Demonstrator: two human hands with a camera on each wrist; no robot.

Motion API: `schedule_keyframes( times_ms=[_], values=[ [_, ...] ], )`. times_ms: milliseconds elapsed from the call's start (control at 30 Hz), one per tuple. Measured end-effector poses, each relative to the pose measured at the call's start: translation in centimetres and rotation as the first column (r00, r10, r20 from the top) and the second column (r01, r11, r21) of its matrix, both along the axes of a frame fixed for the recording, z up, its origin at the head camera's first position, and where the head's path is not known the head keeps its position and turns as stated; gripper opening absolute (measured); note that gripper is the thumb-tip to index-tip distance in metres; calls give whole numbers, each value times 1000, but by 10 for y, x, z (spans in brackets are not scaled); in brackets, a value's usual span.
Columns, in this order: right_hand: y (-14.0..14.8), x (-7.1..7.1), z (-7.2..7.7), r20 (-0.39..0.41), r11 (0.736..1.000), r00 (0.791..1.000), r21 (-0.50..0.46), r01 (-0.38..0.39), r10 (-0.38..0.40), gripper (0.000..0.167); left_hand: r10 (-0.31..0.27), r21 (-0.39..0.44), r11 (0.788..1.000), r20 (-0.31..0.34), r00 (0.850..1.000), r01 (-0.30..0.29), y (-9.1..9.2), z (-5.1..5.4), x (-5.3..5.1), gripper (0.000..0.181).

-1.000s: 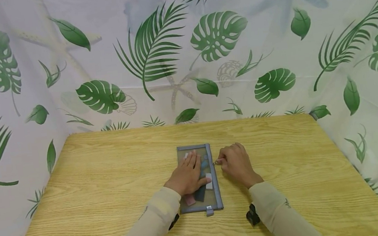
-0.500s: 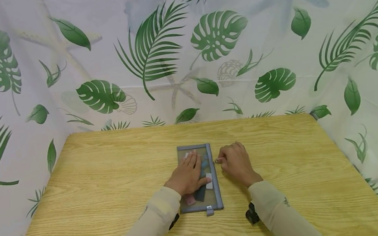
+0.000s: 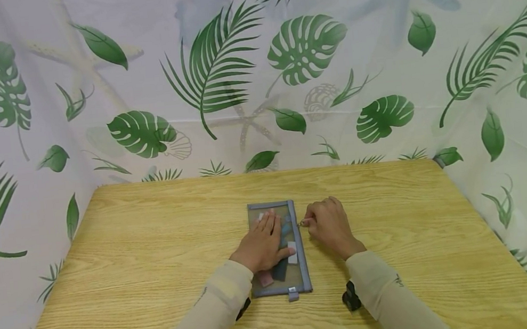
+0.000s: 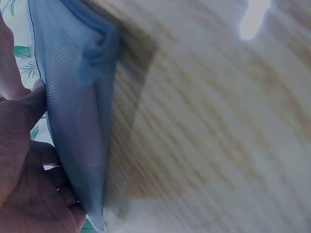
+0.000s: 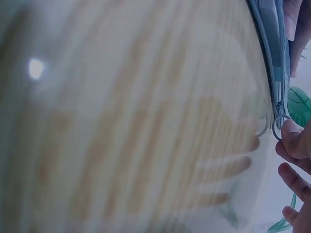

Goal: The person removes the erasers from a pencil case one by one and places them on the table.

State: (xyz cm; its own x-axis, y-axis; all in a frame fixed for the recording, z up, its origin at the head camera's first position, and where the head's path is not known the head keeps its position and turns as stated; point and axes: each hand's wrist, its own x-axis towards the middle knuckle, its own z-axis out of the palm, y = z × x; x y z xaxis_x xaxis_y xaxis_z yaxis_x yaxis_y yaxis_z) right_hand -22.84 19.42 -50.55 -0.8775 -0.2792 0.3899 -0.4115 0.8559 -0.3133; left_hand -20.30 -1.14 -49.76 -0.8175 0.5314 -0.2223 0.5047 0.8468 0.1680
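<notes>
A grey-blue mesh zip pouch (image 3: pixel 296 281) lies flat on the table, its zipper along the right side. Through the mesh show a white piece (image 3: pixel 292 252), a pink piece (image 3: pixel 265 277), a dark piece (image 3: pixel 280 270) and something blue. My left hand (image 3: pixel 259 244) rests on the pouch with straight fingers, its thumb over the white piece. At the zipper edge, my right hand (image 3: pixel 330 227) pinches the ring of the zipper pull (image 5: pixel 278 127) between thumb and forefinger. Beside the pull, in the right wrist view, the zipper edge (image 5: pixel 269 48) appears parted.
A wood-grain table (image 3: pixel 155 235) extends around the pouch. Behind it and at both sides hangs a white cloth (image 3: pixel 250 133) printed with green leaves. A small fabric tab (image 3: pixel 294 294) sticks out from the pouch's near edge.
My right hand and the zipper pull have shifted very slightly toward the pouch's far end. The left hand stays on the pouch in the same place.
</notes>
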Motion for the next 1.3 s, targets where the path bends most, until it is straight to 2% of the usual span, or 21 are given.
schedule_keyframes(
  times_ms=[267, 633, 867, 1300],
  values=[
    [0, -1, -1, 4, 1000, 1000, 0, 12, -12, 18, 3, 5, 1000, 12, 1000, -3, 0, 11, 5, 84],
    [0, -3, 0, 7, 1000, 1000, 3, 19, -19, 18, -1, -9, 1000, 8, 1000, 1, 0, 6, 2, 86],
    [-1, -4, 1, -4, 1000, 1000, 11, 25, -25, 17, 3, -2, 1000, 11, 1000, -3, 0, 12, 5, 84],
    [-2, -7, 1, 14, 999, 999, 11, 34, -34, 16, 7, 0, 1000, 14, 1000, -7, 0, 13, 6, 84]
  ],
)
